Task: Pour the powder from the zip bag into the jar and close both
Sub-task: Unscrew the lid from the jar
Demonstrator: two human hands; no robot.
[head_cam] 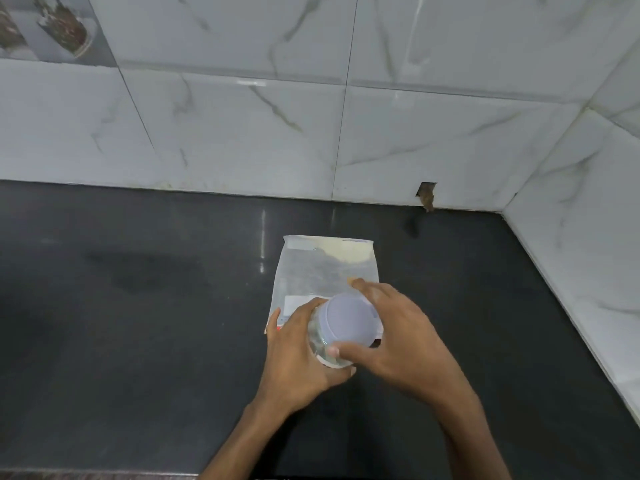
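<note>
While the left hand [298, 355] wraps around the side of the clear jar [323, 344], the right hand [398, 337] sits on the pale lid [348, 318] on top of it. The left grip is closed around the jar's glass body, with the thumb at the far side and the fingers curled under the near side. The right grip is spread over the lid's rim, thumb on the near edge and fingers reaching over the far edge, so it is holding the lid. The picture is a little blurry there, so I cannot tell if the lid is fully tight.

The jar is held just over the near end of the zip bag [322, 275]. The bag lies flat on the dark counter [138, 323], near the middle, with its far end pointing at the wall. It looks see-through and mostly flat, with some pale stuff at the far end. Whether its zip is shut cannot be told.

Behind the counter is a wall of white tiles [242, 133] with grey lines. More white tiles run along the right side. A small broken hole [427, 195] shows in the tile where the wall meets the counter.
</note>
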